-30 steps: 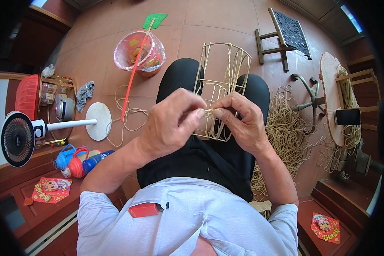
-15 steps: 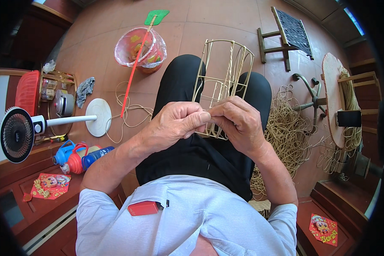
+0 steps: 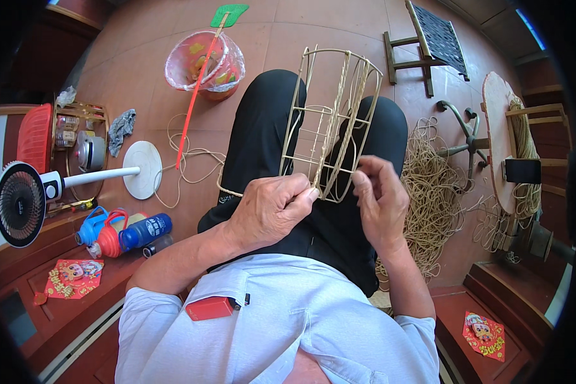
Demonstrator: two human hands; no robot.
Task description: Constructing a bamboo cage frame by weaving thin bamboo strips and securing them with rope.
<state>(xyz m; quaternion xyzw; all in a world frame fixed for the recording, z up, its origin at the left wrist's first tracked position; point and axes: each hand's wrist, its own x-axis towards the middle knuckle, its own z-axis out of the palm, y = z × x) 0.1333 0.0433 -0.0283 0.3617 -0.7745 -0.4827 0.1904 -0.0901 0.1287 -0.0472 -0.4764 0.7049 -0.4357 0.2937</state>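
A cylindrical openwork frame (image 3: 329, 115) of thin tan rods, some wound with cord, lies across my thighs. At its near end my left hand (image 3: 278, 206) is closed, thumb pressed on the forefinger, pinching a tan cord (image 3: 229, 191) against the frame. That cord trails off to the left onto the floor. To the right of the frame's near end, my right hand (image 3: 383, 205) is raised with its fingers half curled and apart. Its thumb and forefinger come close to the frame's side rod, and I see nothing between them.
Loose tan cord (image 3: 429, 211) lies heaped right of my leg. A lined bucket (image 3: 198, 64) with a fly swatter (image 3: 192, 105) across it stands ahead left. A fan (image 3: 96, 179) and bottles (image 3: 141, 232) are at left. A stool (image 3: 429, 51) and a round board (image 3: 498, 141) are at right.
My hands were together at the frame's near end; my right hand has moved away to the right and its fingers have loosened. The left hand keeps its pinch, slightly lower.
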